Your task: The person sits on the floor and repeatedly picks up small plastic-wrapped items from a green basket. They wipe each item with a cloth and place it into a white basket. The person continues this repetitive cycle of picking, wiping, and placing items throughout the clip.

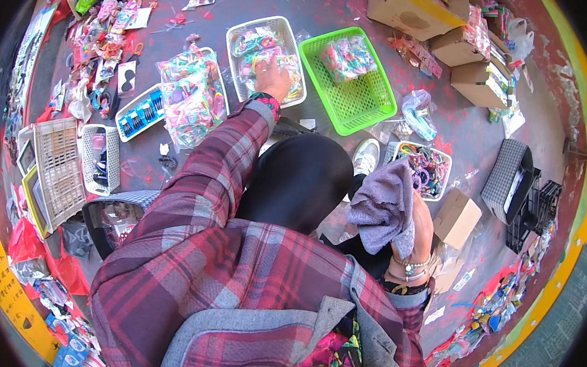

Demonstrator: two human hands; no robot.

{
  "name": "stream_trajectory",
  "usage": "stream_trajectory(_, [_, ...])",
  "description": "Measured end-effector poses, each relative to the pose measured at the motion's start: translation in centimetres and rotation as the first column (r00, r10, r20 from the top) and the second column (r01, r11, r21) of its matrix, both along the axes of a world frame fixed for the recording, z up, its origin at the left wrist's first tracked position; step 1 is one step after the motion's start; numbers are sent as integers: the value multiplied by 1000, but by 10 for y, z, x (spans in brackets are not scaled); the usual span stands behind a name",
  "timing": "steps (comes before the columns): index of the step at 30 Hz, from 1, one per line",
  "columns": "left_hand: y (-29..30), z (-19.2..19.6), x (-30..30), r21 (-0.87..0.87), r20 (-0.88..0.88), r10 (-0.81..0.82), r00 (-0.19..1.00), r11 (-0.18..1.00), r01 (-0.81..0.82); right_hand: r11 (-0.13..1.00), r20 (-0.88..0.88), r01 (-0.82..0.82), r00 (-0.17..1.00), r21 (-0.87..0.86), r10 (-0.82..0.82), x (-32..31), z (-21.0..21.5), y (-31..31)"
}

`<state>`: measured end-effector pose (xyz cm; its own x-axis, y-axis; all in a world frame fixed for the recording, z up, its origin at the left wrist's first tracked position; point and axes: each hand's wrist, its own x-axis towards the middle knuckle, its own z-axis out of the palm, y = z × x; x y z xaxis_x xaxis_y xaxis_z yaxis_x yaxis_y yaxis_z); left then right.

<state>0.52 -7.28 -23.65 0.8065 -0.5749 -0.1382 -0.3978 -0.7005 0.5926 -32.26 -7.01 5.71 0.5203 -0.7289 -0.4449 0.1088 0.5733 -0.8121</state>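
My left hand reaches into a white plastic basket. Its fingers lie spread on clear packets of colourful hair ties, and I see no firm grip on any of them. At the right, my right hand is closed on a grey-purple cloth, which hangs over its fingers and hides some of them. Beside the white basket stands a bright green basket with a packet of pastel hair ties inside. More such packets are piled high on a white basket to the left.
A white tray of blue-carded black items and a narrow white basket sit at the left. Past the cloth is a basket of colourful hair bands. Cardboard boxes stand at the far right, a grey woven basket nearer.
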Motion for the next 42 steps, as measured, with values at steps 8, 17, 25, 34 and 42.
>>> stream_trajectory(8, [31,-49,9,-72,100,-309,946,946,316,975,-148,-129,984,-182,102,0,5,0])
stream_trajectory(17, [7,29,8,4,276,-396,876,912,411,998,56,8,998,61,-11,-7,13,-3])
stream_trajectory(25, [-102,47,-12,148,53,-860,508,510,847,997,49,7,999,75,-10,-22,6,-9])
stream_trajectory(34, [-152,-16,-28,407,31,-942,335,318,857,981,-127,102,989,167,-81,-27,10,-21])
stream_trajectory(42, [-144,-24,-24,545,175,-950,259,312,778,949,-138,171,981,265,-139,-42,3,-26])
